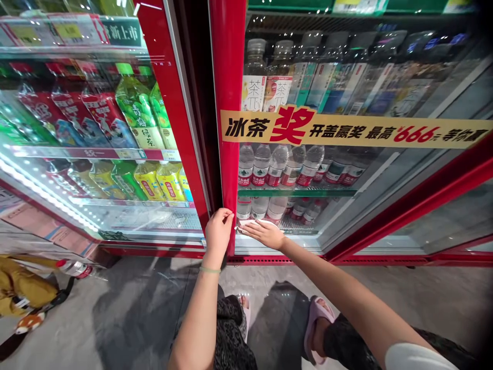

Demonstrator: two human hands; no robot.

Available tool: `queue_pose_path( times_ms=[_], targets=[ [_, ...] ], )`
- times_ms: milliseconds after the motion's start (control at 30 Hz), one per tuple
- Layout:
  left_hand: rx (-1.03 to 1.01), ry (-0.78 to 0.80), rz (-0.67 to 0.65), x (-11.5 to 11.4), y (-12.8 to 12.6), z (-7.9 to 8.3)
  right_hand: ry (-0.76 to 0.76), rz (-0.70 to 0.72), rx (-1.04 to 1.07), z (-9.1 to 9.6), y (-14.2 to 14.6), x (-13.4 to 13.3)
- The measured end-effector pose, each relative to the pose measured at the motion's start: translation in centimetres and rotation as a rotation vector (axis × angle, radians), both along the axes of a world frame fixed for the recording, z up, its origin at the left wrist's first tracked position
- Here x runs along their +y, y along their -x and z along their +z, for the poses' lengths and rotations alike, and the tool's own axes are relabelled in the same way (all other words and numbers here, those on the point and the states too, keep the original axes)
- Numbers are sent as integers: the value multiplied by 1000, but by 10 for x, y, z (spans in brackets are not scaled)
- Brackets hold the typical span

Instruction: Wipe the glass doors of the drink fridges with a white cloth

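Observation:
My right hand (265, 234) lies flat with its fingers stretched out, pressing a white cloth (246, 222) against the lower glass of a drinks fridge door. Most of the cloth is hidden under the fingers; whether it is cloth or paper is hard to tell. Close beside it, my left hand (219, 234) is closed, its curled fingers against the red door frame (229, 174). Anything inside those fingers is hidden. Through the glass behind my right hand, small water bottles (260, 167) with red and white labels stand on the shelves.
A second fridge (162, 67) with bottled drinks stands to the left. A yellow strip (346, 128) with printed characters crosses the right door. On the grey floor (146, 308) lie a mustard-coloured bag (23, 285) and a bottle (75, 268). Pink slippers (318, 329) are on my feet.

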State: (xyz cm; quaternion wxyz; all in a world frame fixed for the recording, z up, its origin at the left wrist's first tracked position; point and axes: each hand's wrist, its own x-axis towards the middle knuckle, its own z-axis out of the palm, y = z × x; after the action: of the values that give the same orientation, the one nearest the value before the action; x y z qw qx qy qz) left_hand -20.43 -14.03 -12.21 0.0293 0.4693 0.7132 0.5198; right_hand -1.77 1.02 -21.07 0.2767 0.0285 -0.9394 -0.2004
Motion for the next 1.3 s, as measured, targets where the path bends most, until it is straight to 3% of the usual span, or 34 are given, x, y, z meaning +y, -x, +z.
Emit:
queue_pose_path(
  times_ms=[100, 267, 467, 533, 700, 967, 1067, 1200, 1300],
  targets=[
    [11, 17, -37, -2, -1, -2, 28, 0, 9, -15, -3, 1],
    [33, 39, -21, -1, -3, 1, 81, -134, 146, -32, 9, -6],
    [156, 76, -76, -2, 2, -4, 39, 70, 56, -83, 11, -13],
    [206, 110, -91, -6, 5, -10, 19, 70, 43, -88, 10, -13],
    [239, 153, -112, -12, 9, -21, 7, -91, 60, -94, 13, -12],
    [286, 181, -170, -10, 6, -20, -82, 64, 7, -169, 17, -12],
    [295, 200, -175, -10, 8, -19, -73, 94, -38, -188, 19, -12],
    [299, 194, -180, -8, 7, -21, 0, 112, -122, -199, 22, -13],
    [287, 202, -172, -7, 5, -27, 127, 80, -169, -193, 19, -12]
  ],
)
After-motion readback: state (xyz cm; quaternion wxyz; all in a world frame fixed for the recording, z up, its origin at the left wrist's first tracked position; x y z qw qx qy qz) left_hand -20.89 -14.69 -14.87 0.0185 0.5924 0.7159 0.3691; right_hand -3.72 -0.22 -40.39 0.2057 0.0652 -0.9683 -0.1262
